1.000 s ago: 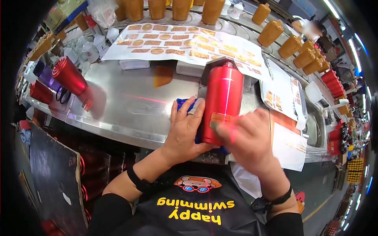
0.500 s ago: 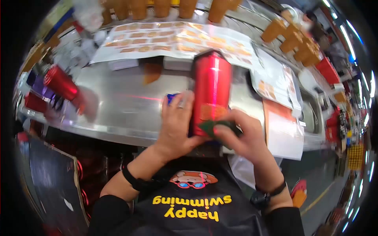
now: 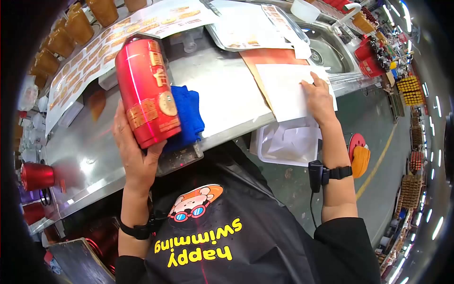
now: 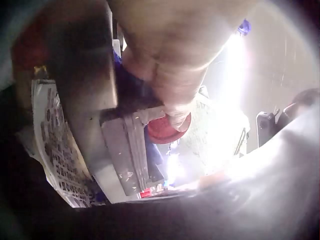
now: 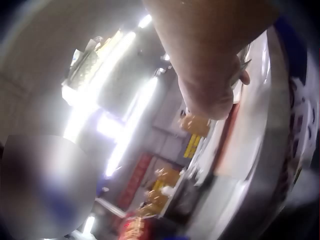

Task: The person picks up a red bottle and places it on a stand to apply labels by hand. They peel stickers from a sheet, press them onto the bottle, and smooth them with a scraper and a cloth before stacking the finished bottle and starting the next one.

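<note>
A red bottle (image 3: 144, 85) with gold lettering and a round gold label leans on a dark support above the metal counter (image 3: 217, 94). My left hand (image 3: 135, 156) grips its lower end, and in the left wrist view the thumb lies against the round red base (image 4: 165, 132). A folded blue cloth (image 3: 189, 116) lies right beside the bottle. Over at the right, my right hand (image 3: 319, 99) rests at a white sheet (image 3: 283, 92), fingers loosely bent; a small dark spot shows by the fingers, and I cannot tell what it is.
Printed label sheets (image 3: 104, 52) cover the back left. A tray (image 3: 246, 31) with more sheets stands behind the white sheet, beside a sink (image 3: 326, 52). Brown bottles (image 3: 78, 26) line the far left; a white bin (image 3: 288, 144) is below the counter edge.
My right hand has left the bottle's lower end and moved right to the white sheet. The head view has swung right. A round gold label now shows on the bottle.
</note>
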A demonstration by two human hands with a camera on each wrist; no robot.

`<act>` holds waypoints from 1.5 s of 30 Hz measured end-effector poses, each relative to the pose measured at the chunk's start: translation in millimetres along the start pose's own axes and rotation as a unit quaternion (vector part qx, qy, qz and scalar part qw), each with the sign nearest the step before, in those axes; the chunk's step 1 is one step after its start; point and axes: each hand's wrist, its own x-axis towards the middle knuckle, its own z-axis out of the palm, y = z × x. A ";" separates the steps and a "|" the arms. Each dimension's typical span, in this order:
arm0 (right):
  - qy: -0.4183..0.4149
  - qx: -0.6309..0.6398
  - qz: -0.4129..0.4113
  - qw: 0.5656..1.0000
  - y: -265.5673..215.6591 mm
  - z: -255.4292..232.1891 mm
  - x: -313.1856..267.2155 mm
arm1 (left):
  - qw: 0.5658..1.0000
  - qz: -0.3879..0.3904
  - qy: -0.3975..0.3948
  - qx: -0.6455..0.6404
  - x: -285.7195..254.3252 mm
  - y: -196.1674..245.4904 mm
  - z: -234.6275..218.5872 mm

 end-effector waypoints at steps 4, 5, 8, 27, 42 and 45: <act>-0.005 0.073 -0.068 0.995 3.4 7.6 -3.3 | 1.000 -0.015 -0.003 -0.015 -5.7 -6.0 1.5; -0.004 0.111 -0.086 0.990 8.5 9.2 -1.0 | 0.999 -0.025 -0.005 -0.023 -7.2 -6.8 2.1; 0.047 0.187 -0.057 0.980 14.0 11.6 8.5 | 0.999 -0.033 -0.017 -0.037 -9.5 -11.3 0.8; -0.080 0.436 -0.121 0.888 -84.6 -73.7 8.1 | 0.976 0.090 0.055 0.192 5.1 25.4 -21.4; -0.130 0.504 -0.349 0.779 -224.9 -131.5 -0.3 | 0.993 0.042 -0.028 -0.105 10.3 48.3 -46.7; -0.179 0.542 -0.266 0.777 -226.0 -110.7 -6.4 | 0.995 -0.009 0.005 -0.103 -4.1 40.4 -41.3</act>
